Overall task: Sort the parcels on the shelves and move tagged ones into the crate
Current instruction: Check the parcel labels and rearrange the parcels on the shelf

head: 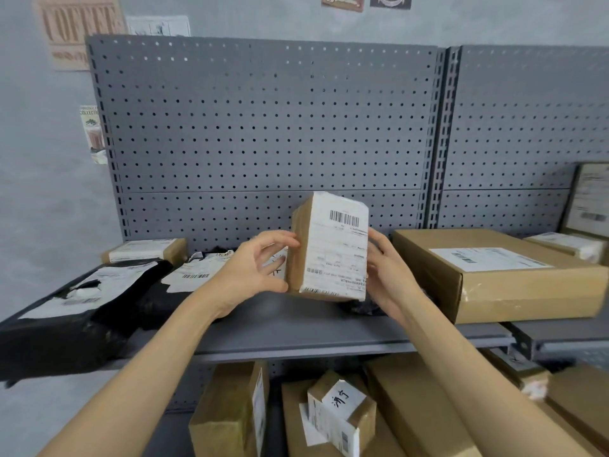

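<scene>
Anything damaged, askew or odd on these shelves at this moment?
Yes. The black poly bag at the upper shelf's left end overhangs the front edge, its label torn. On the lower shelf a small handwritten-tagged box lies tilted on other cartons. Both hands hold an intact labelled box.

Head camera looks forward and down, close to the shelf.

Count: 2 hands, left hand and right hand, with 1 small box between them. Upper shelf: 2 black bags, one at the left edge and one behind it, plus 4 cardboard boxes: small one at back left, big one, small one at far right, and one standing upright at the frame edge. Lower level: at least 5 boxes, partly cut off, so the exact number is unclear; wall: 5 posters.
</scene>
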`<state>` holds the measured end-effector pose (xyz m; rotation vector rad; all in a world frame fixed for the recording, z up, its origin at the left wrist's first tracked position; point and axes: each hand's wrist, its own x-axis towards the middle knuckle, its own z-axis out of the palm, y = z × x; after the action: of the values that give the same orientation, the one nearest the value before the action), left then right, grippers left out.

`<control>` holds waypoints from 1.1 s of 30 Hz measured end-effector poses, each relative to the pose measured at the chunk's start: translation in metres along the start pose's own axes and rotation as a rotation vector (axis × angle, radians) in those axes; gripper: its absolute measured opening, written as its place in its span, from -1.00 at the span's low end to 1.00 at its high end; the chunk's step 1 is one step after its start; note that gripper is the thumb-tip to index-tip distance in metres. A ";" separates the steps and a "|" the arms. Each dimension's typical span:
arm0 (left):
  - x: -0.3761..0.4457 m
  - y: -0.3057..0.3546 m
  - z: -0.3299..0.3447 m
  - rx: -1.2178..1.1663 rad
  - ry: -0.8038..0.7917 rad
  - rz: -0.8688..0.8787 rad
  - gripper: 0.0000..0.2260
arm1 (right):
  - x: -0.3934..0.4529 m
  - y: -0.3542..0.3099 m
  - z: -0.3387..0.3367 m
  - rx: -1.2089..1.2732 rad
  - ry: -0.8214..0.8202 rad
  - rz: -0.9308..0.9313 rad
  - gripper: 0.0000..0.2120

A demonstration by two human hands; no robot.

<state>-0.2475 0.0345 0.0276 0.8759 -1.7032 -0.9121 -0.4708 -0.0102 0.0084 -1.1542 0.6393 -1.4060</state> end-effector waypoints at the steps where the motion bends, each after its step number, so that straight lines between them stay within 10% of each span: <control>1: 0.000 -0.001 -0.001 0.001 0.009 -0.010 -0.46 | -0.001 -0.002 0.001 -0.013 -0.018 -0.012 -0.68; 7: 0.000 -0.009 -0.010 0.065 0.055 -0.095 -0.34 | 0.001 -0.006 0.016 -0.256 -0.077 -0.017 -0.69; 21: 0.000 -0.012 -0.035 0.235 0.067 -0.467 -0.93 | 0.014 0.039 0.064 -0.473 -0.147 0.370 -0.69; 33: 0.046 -0.031 -0.067 0.154 0.330 -0.466 -0.43 | 0.075 0.049 0.066 -0.586 0.129 0.276 -0.51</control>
<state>-0.1919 -0.0315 0.0359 1.4815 -1.3165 -0.8813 -0.3809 -0.0763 0.0105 -1.3637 1.3103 -1.0880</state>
